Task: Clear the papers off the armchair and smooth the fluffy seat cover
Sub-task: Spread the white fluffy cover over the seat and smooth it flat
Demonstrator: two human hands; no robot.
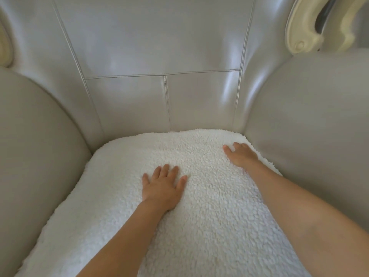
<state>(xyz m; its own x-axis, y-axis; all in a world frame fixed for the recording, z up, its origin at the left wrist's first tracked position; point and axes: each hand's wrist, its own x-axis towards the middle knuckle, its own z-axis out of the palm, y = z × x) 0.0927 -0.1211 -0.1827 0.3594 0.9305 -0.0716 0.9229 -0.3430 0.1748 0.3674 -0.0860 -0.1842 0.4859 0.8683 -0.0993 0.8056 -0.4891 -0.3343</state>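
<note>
Left armrest (36,148) bare, no papers on it. Seat cover (199,206) fills the armchair (139,47) seat, rear edge touching the backrest, both sides up against the armrests. No papers anywhere in view, so clearing looks done, though the chair's front edge is out of frame. Left hand (162,187) flat on cover approx mid-seat, palm down, fingers (165,169) spread apart, holding nothing. Right hand (240,154) pressed down near the rear right corner, just beside right armrest (311,120); fingers partly sunk in the pile, look loosely apart, nothing gripped. Judgement: smoothing step underway. Cover looks mostly even; right edge by the wrist slightly rumpled, prob still needs a pass.
</note>
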